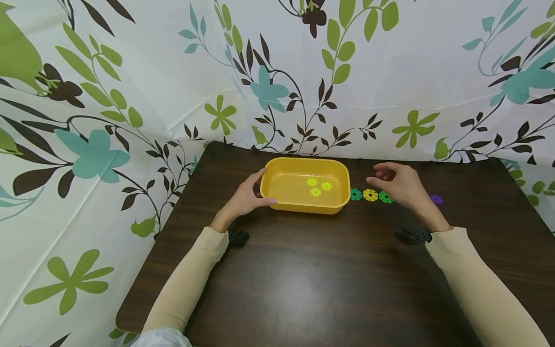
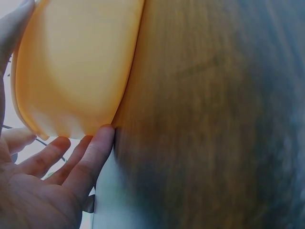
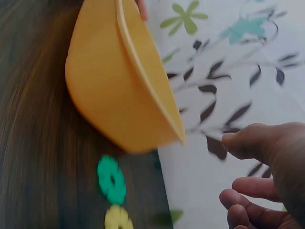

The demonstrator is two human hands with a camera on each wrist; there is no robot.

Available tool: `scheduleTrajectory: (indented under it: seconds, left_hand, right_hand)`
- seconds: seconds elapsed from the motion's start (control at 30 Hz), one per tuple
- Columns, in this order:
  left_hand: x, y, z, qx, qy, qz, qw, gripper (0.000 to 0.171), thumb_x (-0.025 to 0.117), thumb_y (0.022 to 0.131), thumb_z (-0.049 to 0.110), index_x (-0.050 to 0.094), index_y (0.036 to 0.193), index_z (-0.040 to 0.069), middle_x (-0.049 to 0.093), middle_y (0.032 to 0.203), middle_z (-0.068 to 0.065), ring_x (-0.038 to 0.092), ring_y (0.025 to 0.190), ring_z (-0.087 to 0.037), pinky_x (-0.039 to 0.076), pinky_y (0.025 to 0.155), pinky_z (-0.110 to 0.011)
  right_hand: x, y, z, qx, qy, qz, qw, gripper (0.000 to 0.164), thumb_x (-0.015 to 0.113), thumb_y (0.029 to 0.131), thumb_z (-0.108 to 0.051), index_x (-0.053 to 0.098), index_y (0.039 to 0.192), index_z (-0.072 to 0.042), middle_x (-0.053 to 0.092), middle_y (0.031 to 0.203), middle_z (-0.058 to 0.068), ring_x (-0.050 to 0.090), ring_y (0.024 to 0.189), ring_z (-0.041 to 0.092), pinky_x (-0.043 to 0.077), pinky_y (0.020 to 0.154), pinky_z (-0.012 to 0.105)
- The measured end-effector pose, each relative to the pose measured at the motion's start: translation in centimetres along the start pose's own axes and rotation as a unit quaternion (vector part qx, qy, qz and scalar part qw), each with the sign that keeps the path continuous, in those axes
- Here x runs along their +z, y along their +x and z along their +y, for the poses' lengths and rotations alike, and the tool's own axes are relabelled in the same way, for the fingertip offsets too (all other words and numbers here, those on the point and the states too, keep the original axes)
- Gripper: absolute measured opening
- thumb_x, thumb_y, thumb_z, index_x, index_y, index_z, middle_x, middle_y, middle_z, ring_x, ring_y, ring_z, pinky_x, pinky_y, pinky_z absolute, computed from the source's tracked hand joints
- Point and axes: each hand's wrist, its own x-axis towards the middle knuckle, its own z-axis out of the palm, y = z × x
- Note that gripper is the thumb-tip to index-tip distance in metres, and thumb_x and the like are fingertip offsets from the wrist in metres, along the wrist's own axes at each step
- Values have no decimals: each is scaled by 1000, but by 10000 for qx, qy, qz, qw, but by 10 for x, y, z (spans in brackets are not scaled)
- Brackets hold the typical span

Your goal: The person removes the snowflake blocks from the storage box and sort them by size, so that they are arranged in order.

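Observation:
My left hand grips the left end of a yellow plastic tub, thumb along the front side and fingers against the end wall. Three yellow-green flower-shaped discs lie on the tub's floor. To the right of the tub, my right hand hovers over the table with fingers loosely bent, thumb apart from them and nothing between. A row of notched discs runs from the tub under that hand: a teal one, a yellow one, a green one and, beyond the wrist, a purple one.
The dark wood-grain table reaches back to a white leaf-and-flower-print cloth that hangs right behind the tub. More of this cloth covers the left side. Black wrist straps stick out below both wrists.

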Motion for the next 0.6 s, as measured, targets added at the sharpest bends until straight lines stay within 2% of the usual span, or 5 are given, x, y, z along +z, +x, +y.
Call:
scheduleTrajectory:
  seconds: [0.1, 0.33, 0.6]
  left_hand:
    - [0, 1, -1, 29, -58, 0, 10000, 110, 94, 86, 31, 30, 174, 20, 51, 155, -16, 57, 128, -31, 63, 108, -48]
    - [0, 1, -2, 26, -75, -15, 10000, 110, 94, 87, 32, 29, 174, 20, 50, 157, -17, 57, 129, -31, 62, 109, -47]
    - [-1, 0, -1, -36, -93, -24, 9999, 109, 94, 87, 33, 29, 174, 21, 50, 156, -16, 56, 129, -32, 61, 111, -50]
  right_hand:
    - [8, 5, -14, -142, -40, -127, 9998, 58, 77, 102, -40, 67, 141, 1, 74, 123, 24, 67, 104, 34, 53, 73, 21]
    - [31, 19, -44, -393, -75, -269, 9988, 52, 77, 102, -31, 68, 139, 4, 74, 121, 24, 68, 106, 35, 59, 89, 44]
    - [60, 36, -66, -593, -403, -690, 9950, 52, 77, 101, -27, 68, 139, 7, 72, 129, 28, 65, 113, 40, 60, 95, 53]
